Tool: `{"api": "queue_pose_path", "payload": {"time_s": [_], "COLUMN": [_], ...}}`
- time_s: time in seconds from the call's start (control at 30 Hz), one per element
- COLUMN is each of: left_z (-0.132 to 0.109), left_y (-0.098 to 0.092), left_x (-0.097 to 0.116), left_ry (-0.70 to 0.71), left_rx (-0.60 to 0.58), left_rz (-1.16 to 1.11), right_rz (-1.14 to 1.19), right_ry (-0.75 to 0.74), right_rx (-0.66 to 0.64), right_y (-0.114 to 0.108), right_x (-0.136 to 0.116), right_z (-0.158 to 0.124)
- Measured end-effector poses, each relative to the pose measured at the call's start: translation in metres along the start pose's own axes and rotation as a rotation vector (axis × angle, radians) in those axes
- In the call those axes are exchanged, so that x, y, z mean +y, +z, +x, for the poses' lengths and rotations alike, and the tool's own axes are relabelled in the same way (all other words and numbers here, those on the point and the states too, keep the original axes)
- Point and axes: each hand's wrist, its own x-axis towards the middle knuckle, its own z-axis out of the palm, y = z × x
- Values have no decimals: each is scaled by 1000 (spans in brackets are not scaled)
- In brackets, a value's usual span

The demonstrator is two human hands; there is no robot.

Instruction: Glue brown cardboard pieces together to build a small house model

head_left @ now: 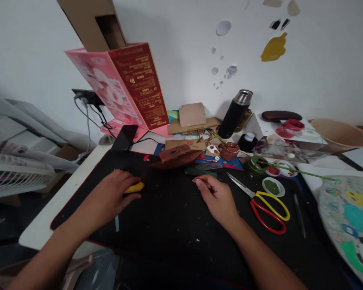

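Note:
My left hand (pixel 112 192) rests on the black mat (pixel 169 217) with its fingers curled over a small yellow object (pixel 135 187), whose tip pokes out to the right. My right hand (pixel 217 198) lies palm down on the mat right of centre, fingers loosely curled and close together, holding nothing I can make out. Its fingertips point toward a dark green strip (pixel 201 172) just beyond them. Red-and-yellow scissors (pixel 268 203) lie open on the mat to the right of my right hand.
Behind the mat stand a pink-and-red box (pixel 124 86), cardboard pieces (pixel 192 114), a black flask (pixel 236 112), a brown paint pot (pixel 230 150) and a green paint pot (pixel 256 164). A painted round board (pixel 351 217) sits at right, a phone (pixel 124 137) at back left.

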Motion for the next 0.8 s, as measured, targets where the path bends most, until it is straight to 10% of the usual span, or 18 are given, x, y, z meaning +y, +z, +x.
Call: {"api": "queue_pose_path", "payload": {"time_s": [0.37,0.8], "left_z": [-5,-6], "left_y": [21,-26], "left_x": [-1,94], "left_ry": [120,648], "left_rx": [-28,103], "left_rz": [305,886], "right_rz": [-102,-125], "right_ry": [-66,-148], "right_rx": [-79,-246], "right_y": [5,10], "right_x": [1,-9], "right_z": [-3,-8]}}
